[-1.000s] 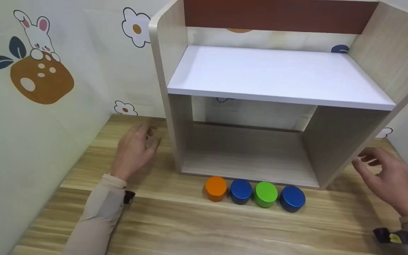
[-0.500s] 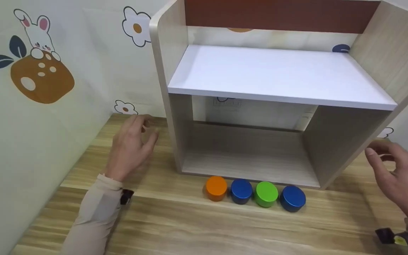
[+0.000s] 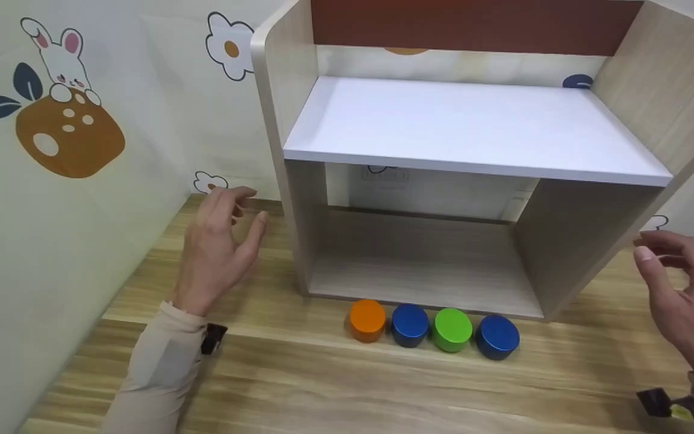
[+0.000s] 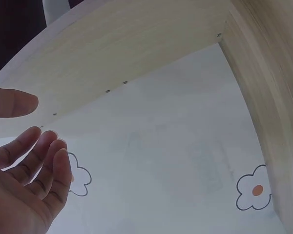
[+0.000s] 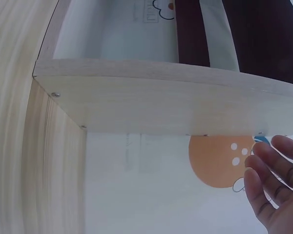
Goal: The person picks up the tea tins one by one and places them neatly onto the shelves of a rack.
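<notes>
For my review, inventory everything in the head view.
Table: one, light brown, lower part
Shelf unit: one, pale wood, white, brown, on table
Orange cylinder: one, orange, leftmost in row before unit
Blue cylinders: two, blue, second and fourth
Green cylinder: one, green, third
Rabbit print: one, white, left wall
Fruit print: one whole, brownish, under rabbit
Flower prints: several, white, around unit
Sleeves: two, beige, forearms
Wristbands: two, mostly black, wrists
Left hand: one, left of unit
Right hand: one, right of unit

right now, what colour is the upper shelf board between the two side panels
The shelf board is white, clearest in the head view.
</notes>
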Motion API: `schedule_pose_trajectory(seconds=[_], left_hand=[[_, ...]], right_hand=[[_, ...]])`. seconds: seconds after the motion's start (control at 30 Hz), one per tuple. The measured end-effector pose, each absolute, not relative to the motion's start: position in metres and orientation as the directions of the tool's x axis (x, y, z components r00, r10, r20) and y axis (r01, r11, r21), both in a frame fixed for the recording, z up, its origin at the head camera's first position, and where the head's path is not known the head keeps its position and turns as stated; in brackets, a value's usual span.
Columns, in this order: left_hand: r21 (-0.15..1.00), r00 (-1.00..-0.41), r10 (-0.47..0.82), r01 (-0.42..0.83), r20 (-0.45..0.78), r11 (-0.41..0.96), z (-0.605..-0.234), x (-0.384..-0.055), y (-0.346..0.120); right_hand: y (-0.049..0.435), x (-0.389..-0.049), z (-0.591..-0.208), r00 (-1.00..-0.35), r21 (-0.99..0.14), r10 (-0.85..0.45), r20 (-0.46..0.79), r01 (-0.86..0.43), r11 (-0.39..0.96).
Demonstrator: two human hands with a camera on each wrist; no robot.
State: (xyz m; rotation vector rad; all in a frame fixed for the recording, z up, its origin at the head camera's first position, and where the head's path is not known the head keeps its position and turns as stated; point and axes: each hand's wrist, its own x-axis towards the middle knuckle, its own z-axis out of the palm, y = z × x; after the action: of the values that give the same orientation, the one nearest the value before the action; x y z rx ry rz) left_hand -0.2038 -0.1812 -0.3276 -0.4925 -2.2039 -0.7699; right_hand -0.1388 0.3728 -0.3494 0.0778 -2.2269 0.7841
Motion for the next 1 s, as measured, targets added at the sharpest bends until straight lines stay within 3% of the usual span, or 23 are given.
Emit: schedule_pose_trajectory(seconds=[0.17,0.33,1.0], left_hand=[[0.388,-0.628,0.094,0.584,0.772,0.713,-0.322,-0.199,-0.178],[0.38,-0.601,0.093,0.61,0.794,0.695,-0.318,-0.195,-0.173],[0.317,-0.531,0.161,0.692,0.832,0.648,-0.314,-0.18,-0.152]], right_hand=[[0.369,-0.136,-0.345,-0.691,-0.527,0.2,0.694,-0.299,0.795],[0.367,-0.135,-0.342,-0.644,-0.528,0.164,0.748,-0.427,0.734],[0.365,-0.137,-0.349,-0.622,-0.477,0.088,0.778,-0.494,0.727]])
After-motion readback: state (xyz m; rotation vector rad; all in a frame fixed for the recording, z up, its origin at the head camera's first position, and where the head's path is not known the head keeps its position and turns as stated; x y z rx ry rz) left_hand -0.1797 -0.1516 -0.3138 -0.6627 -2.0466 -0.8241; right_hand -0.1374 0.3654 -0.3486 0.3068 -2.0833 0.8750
